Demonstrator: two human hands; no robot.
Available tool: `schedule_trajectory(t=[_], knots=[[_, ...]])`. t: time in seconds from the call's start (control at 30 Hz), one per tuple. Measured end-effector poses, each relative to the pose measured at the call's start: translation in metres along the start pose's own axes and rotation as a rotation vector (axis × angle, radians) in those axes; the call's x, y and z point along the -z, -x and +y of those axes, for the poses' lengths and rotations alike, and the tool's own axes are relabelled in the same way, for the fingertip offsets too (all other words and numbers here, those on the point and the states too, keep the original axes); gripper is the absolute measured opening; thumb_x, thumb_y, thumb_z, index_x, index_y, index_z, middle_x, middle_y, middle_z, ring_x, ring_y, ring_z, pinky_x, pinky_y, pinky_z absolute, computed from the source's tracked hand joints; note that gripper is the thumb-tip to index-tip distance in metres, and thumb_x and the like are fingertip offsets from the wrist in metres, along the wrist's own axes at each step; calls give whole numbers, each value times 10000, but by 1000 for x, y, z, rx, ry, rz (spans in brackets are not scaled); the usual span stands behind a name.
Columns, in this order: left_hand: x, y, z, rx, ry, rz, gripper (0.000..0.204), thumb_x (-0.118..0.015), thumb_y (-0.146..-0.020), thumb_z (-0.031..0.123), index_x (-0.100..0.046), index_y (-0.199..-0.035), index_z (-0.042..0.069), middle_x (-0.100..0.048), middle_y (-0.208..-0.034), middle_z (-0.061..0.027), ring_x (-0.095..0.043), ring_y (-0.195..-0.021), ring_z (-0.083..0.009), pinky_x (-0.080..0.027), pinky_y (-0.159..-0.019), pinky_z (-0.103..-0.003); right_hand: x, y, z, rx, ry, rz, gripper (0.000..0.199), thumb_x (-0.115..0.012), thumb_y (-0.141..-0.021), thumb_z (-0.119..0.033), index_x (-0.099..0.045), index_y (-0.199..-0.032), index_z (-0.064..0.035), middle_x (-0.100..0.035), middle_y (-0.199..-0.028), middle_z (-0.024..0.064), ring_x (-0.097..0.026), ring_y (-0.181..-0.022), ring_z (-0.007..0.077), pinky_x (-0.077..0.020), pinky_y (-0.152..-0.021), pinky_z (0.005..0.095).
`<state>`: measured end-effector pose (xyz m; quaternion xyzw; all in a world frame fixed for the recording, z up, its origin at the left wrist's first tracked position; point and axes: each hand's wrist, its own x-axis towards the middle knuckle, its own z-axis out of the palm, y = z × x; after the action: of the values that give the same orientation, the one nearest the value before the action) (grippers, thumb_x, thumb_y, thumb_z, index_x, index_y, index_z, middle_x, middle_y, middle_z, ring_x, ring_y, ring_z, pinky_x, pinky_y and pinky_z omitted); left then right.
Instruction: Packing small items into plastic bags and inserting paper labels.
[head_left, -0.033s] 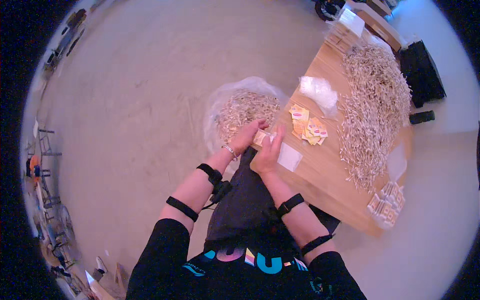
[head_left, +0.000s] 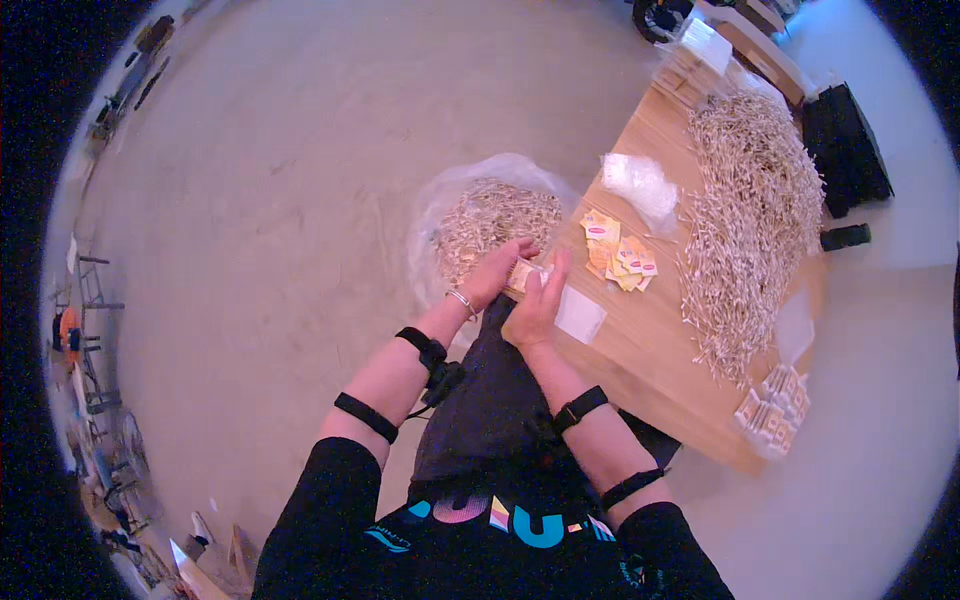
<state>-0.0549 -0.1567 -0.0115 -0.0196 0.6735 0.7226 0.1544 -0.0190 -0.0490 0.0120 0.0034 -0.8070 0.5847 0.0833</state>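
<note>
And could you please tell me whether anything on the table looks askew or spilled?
Mildly: the yellow cards lie in a crooked, overlapping scatter on the table, unlike the packets bunched at its corner. The large heap of small sticks is loose, with strays along its edge. No damage stands out.

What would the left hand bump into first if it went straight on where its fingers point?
Probably the edge of the wooden table, ahead of the left hand. The line also crosses the clear bag of pale sticks, but that seems lower; depth is unclear.
</note>
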Motion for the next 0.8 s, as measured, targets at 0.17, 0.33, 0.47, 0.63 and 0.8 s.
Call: schedule_trajectory(t=[0.17,0.33,0.47,0.63,0.8], knots=[[-2,5,-10,-105,-194,188,505,-301,-950,349,-385,-1273,-30,-505,-1226,-150,-464,-1149,-226,-322,-995,-307,-1,-1,-10,57,32,2,538,-373,-863,-188,-252,-1321,67,-229,-1407,222,-189,-1328,324,-136,-1087,376],[-13,31,-27,51,18,586,515,-408,-913,413,-495,-1113,-53,-559,-1006,-98,-496,-915,-157,-387,-842,-303,1,-7,7,132,81,25,517,-420,-817,-83,-297,-1299,55,-277,-1383,224,-240,-1307,332,-172,-1079,380],[-19,55,-40,239,182,431,415,-564,-843,387,-609,-843,-26,-590,-816,-72,-503,-752,-116,-417,-688,-265,-3,-5,9,161,104,37,487,-412,-811,-40,-323,-1283,44,-327,-1352,221,-285,-1285,335,-204,-1069,376],[-36,40,-19,238,304,602,325,-652,-799,304,-624,-775,-20,-596,-740,-36,-509,-640,-90,-422,-582,-234,-1,-7,13,84,71,-60,418,-393,-857,-95,-366,-1257,22,-360,-1311,240,-279,-1267,383,-169,-1070,442],[-54,44,-1,205,323,682,308,-653,-803,257,-633,-890,-38,-639,-798,-56,-558,-669,-105,-461,-572,-270,-1,-7,17,127,119,-102,409,-401,-879,-186,-416,-1257,-31,-406,-1284,225,-292,-1260,377,-130,-1067,483]])
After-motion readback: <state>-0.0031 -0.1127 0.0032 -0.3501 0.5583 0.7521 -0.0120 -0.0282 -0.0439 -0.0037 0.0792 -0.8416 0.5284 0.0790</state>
